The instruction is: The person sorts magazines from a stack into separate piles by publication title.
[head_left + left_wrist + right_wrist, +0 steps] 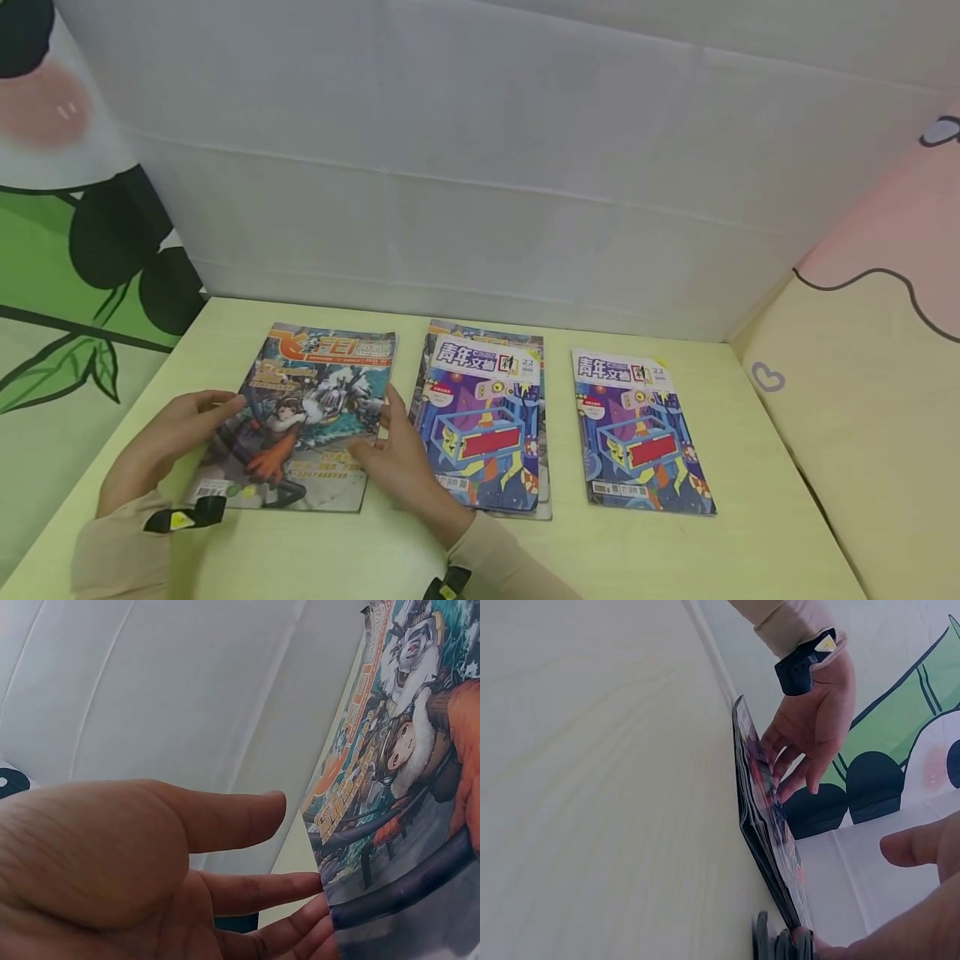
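A FEI magazine (315, 408) with an orange-suited character on its cover lies at the left of the table, on other magazines whose layered edges show in the right wrist view. At its left edge is my left hand (168, 433), its fingers (262, 892) straight against the side and its thumb raised apart. My right hand (411, 475) is at the right edge, fingertips against the side, with the thumb (915, 844) lifted off the cover. Beside it lies a purple-blue magazine (480, 433) with a white title band, over another FEI magazine (543, 400).
Farther right, another purple-blue magazine (637, 442) lies alone on the pale yellow table (750, 533). A white cloth wall (480, 167) rises behind the table. Painted panels stand at both sides, the right panel (862, 400) along the table's right edge.
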The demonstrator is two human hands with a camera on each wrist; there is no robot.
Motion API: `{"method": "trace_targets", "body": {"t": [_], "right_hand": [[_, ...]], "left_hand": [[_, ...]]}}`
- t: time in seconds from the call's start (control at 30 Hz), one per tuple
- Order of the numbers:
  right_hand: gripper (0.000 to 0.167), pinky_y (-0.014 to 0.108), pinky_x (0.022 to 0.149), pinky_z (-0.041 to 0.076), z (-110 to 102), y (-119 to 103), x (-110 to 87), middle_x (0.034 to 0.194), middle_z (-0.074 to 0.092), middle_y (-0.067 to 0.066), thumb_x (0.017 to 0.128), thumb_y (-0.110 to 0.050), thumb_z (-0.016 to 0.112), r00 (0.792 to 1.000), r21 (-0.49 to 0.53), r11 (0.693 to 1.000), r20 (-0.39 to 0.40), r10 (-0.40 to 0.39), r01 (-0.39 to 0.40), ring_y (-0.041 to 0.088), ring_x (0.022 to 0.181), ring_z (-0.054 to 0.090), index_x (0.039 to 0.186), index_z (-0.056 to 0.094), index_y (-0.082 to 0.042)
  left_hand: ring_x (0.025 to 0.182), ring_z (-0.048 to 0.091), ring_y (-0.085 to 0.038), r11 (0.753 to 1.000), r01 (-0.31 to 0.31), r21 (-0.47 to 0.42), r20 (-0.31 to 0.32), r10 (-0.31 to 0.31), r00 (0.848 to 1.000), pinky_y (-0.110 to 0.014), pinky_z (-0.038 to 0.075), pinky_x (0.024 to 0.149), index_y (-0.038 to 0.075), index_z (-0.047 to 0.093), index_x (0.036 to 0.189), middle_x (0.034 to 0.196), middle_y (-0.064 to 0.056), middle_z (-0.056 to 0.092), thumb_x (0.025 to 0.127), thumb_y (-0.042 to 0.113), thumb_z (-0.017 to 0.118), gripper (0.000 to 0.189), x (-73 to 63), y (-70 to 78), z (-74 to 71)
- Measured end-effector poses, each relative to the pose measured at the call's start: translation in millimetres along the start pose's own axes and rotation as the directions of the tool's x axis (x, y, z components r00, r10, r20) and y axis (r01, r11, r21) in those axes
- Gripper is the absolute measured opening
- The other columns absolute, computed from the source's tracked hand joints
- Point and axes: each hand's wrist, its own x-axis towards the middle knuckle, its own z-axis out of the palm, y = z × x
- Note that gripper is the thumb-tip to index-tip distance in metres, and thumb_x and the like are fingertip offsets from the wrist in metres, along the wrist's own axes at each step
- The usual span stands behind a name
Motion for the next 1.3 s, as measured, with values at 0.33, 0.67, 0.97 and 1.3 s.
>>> {"method": "trace_targets", "body": {"t": [0.33, 0.67, 0.97, 1.3], "right_hand": [[0.092, 0.052, 0.111, 0.059, 0, 1, 1.2, 0.170, 0.045, 0.023, 0.102, -0.020, 0.076, 1.000, -0.011, 1.000, 0.003, 0.005, -0.005, 0.044, 0.138, 0.062, 0.177, 0.024, -0.011], [0.088, 0.051, 0.111, 0.059, -2, 1, 2.5, 0.170, 0.044, 0.023, 0.103, -0.019, 0.076, 1.000, 0.006, 1.000, -0.005, 0.007, -0.007, 0.043, 0.140, 0.061, 0.176, 0.028, -0.010], [0.076, 0.060, 0.121, 0.048, -9, -8, 7.8, 0.166, 0.049, 0.022, 0.107, -0.019, 0.073, 0.999, 0.004, 1.000, -0.023, -0.023, 0.023, 0.044, 0.150, 0.051, 0.173, 0.035, -0.010], [0.061, 0.053, 0.117, 0.053, -34, -19, -0.8, 0.155, 0.057, 0.021, 0.110, -0.015, 0.068, 0.990, 0.005, 0.991, -0.056, -0.132, 0.132, 0.037, 0.143, 0.058, 0.166, 0.045, -0.003]], "left_hand": [[0.149, 0.030, -0.070, 1.000, 0.011, -0.011, -0.020, -0.011, 1.000, -0.077, 0.036, 0.121, -0.023, 0.016, 0.161, 0.163, -0.052, 0.020, 0.121, 0.045, 0.036, 0.082, -0.7, 4.7, 0.8], [0.149, 0.030, -0.071, 0.999, -0.051, -0.009, -0.055, 0.051, 0.997, -0.078, 0.036, 0.120, -0.022, 0.017, 0.163, 0.162, -0.053, 0.021, 0.120, 0.044, 0.038, 0.081, -1.5, 4.5, 0.7], [0.141, 0.039, -0.070, 0.986, -0.155, 0.060, -0.135, 0.162, 0.977, -0.081, 0.043, 0.110, -0.018, 0.025, 0.163, 0.154, -0.050, 0.035, 0.121, 0.043, 0.041, 0.077, -11.9, 20.5, 6.4], [0.139, 0.054, -0.060, 0.940, -0.339, 0.017, -0.199, 0.336, 0.921, -0.070, 0.053, 0.108, -0.011, 0.039, 0.163, 0.155, -0.040, 0.051, 0.120, 0.033, 0.053, 0.063, -15.9, 56.5, 38.4]]}}
